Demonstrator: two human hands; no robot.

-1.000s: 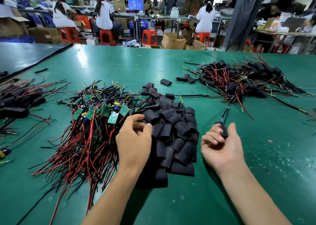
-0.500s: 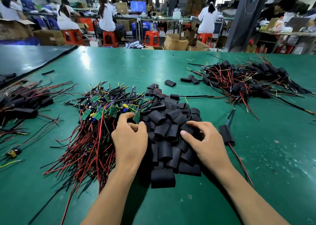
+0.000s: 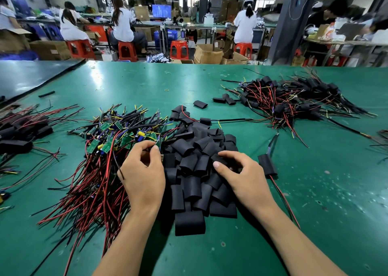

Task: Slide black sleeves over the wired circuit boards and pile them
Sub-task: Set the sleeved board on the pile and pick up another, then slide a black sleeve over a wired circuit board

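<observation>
Head view, left hand [image 3: 142,170] pinching a circuit board [image 3: 157,141] at the 3 o'clock edge of the wired board pile [image 3: 105,147], right hand [image 3: 245,175] curled round a black sleeve [image 3: 220,160] on the sleeve heap [image 3: 195,170], sleeved boards [image 3: 294,101] piled at 1 o'clock on the bench [image 3: 126,82]

What is pinched by the left hand [image 3: 144,177] is hidden behind its own fingers [image 3: 145,145]. The right hand's [image 3: 249,179] fingertips [image 3: 235,156] are buried among black tubular sleeves [image 3: 195,159].
</observation>
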